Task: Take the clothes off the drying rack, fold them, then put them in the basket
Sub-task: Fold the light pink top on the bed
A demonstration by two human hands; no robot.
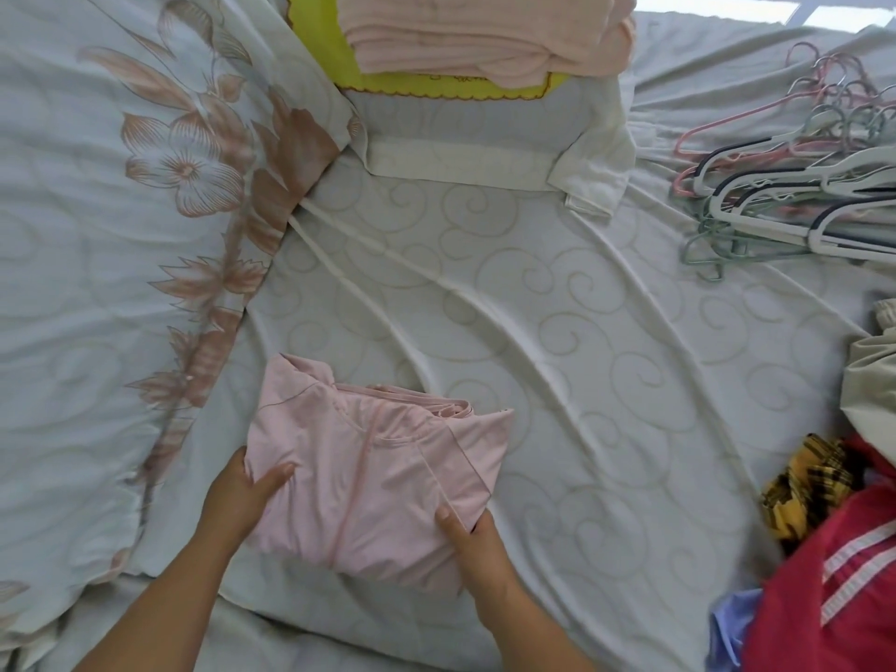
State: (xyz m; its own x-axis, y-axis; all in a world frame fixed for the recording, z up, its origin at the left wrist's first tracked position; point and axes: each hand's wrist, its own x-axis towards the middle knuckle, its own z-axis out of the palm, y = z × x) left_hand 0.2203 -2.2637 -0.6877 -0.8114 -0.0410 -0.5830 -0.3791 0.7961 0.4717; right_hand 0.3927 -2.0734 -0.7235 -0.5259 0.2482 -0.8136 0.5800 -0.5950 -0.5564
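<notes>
Left hand (247,489) and right hand (474,543) grip pink garment (373,477).

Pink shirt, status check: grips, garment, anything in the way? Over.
Left grip and right grip both hold the pink shirt by its near edges. Shirt folded, flat on the bed sheet. Hangers and unfolded clothes off right, not touching.

I can read no text, label, brand or number anywhere in this view. The nearest thing to writing is a short row of small orange stitched marks on the yellow cloth (315,41) at the top centre of the frame, close to its scalloped lower edge. They are too small and blurred for me to make out.
</notes>
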